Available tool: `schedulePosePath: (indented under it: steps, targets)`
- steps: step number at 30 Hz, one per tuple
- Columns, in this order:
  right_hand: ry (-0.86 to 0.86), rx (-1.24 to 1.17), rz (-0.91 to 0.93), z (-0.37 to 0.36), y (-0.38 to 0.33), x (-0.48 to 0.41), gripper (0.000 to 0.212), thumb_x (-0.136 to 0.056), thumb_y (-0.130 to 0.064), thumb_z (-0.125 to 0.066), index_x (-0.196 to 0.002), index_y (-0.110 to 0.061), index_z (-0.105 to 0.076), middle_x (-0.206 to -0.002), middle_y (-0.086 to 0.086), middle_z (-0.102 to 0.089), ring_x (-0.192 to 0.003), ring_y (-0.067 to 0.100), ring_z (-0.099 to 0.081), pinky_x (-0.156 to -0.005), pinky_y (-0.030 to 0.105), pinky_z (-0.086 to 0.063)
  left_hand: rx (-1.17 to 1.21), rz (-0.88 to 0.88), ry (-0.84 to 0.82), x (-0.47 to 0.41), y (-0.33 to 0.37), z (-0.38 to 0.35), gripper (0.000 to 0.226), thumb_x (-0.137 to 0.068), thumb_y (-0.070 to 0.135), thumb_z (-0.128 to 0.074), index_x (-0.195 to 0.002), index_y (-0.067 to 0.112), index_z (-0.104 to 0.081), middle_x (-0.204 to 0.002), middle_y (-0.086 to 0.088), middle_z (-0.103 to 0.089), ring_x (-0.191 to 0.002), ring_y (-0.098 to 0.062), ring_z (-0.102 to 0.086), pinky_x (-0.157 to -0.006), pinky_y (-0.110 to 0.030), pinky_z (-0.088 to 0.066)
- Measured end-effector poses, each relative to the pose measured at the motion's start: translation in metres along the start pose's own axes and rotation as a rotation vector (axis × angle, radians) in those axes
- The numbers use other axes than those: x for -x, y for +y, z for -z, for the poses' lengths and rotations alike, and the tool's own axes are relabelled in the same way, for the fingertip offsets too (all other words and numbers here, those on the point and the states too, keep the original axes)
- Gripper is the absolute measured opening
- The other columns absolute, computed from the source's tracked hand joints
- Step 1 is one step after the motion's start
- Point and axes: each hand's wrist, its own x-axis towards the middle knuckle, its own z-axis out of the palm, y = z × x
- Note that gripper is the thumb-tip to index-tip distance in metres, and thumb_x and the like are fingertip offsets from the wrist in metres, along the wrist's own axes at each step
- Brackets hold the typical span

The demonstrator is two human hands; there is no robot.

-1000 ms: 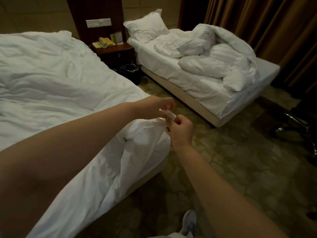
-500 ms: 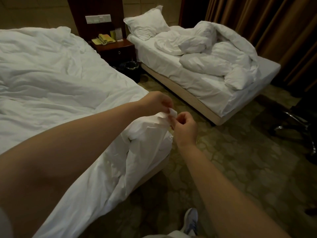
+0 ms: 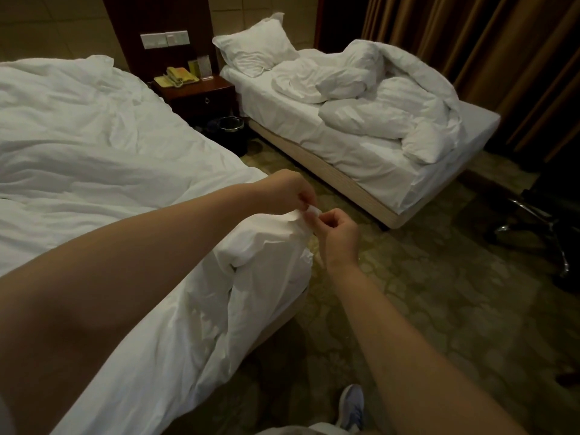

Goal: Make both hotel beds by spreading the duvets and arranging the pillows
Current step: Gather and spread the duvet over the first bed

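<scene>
- While both hands work at the foot corner of the near bed (image 3: 276,321), the task stands at an early stage, judged from the present layout.
- Left hand (image 3: 288,189): fingers curled, pinching the corner of the near duvet (image 3: 94,136) from above.
- Right hand (image 3: 340,233): fingers curled, pinching the tip of the same corner just beside the left hand.
- Near duvet: covers most of the mattress but lies wrinkled. Its held corner is lifted clear of the bed edge, and the cloth below it hangs toward the floor. Spreading appears partly done and smoothing remains.
- Near-bed pillows: none in view, so their arrangement cannot be confirmed.
- Far bed (image 3: 345,158): untouched by appearance. The far duvet (image 3: 392,98) is bunched in a heap toward the curtain side, leaving bare sheet exposed.
- Pillow (image 3: 257,48): one stands tilted at the head of the far bed. Whether others are tangled in the heap cannot be told.
- Remaining, by judgement: finish the near corner, then spread the far duvet and arrange all pillows.
</scene>
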Motion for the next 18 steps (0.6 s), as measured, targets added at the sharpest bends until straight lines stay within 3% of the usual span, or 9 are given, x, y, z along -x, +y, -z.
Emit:
schedulePosePath:
  steps: [4,9,12,14,18]
  targets:
    - [0.006,0.043,0.028,0.0,0.0,-0.008,0.03,-0.086,-0.026,-0.07,-0.065,-0.015,-0.052,-0.065,-0.001,-0.054,-0.064,0.013,-0.049,-0.068,0.034,-0.048,-0.045,-0.031,-0.014,-0.005,-0.003,0.001,0.02,-0.089,0.014,-0.06,-0.105,0.014,-0.072,-0.097,-0.001,-0.068,-0.082,-0.009,-0.051,-0.07,-0.018,-0.032]
    - [-0.022,0.126,0.041,0.003,0.0,-0.016,0.029,-0.088,-0.026,-0.068,-0.07,-0.014,-0.049,-0.07,0.002,-0.054,-0.068,0.017,-0.051,-0.069,0.038,-0.052,-0.032,-0.028,0.013,-0.01,-0.008,-0.003,0.018,-0.09,0.021,-0.06,-0.103,0.015,-0.071,-0.095,0.001,-0.068,-0.083,-0.01,-0.054,-0.069,-0.02,-0.034]
    - [-0.103,0.077,-0.067,0.006,-0.006,-0.022,0.016,-0.091,-0.023,-0.064,-0.096,-0.014,-0.052,-0.089,0.003,-0.06,-0.082,0.019,-0.062,-0.071,0.033,-0.057,0.025,-0.012,0.075,-0.012,-0.007,-0.006,0.016,-0.089,0.02,-0.062,-0.102,0.011,-0.064,-0.094,0.001,-0.064,-0.083,-0.012,-0.054,-0.07,-0.023,-0.039]
    - [-0.224,0.073,-0.178,0.009,-0.012,-0.028,0.025,-0.093,-0.025,-0.061,-0.112,-0.012,-0.051,-0.097,0.004,-0.063,-0.084,0.019,-0.064,-0.066,0.027,-0.055,0.06,-0.019,0.081,-0.013,-0.004,-0.005,0.017,-0.086,0.015,-0.063,-0.102,0.01,-0.06,-0.094,-0.002,-0.064,-0.086,-0.016,-0.058,-0.074,-0.029,-0.046]
    - [-0.386,0.129,-0.229,0.01,-0.021,-0.035,0.015,-0.096,-0.024,-0.056,-0.084,-0.015,-0.058,-0.082,0.003,-0.061,-0.069,0.016,-0.055,-0.061,0.024,-0.044,0.023,-0.021,0.033,-0.013,-0.002,0.0,0.014,-0.087,0.014,-0.062,-0.099,0.012,-0.054,-0.093,-0.004,-0.064,-0.088,-0.021,-0.06,-0.078,-0.035,-0.048]
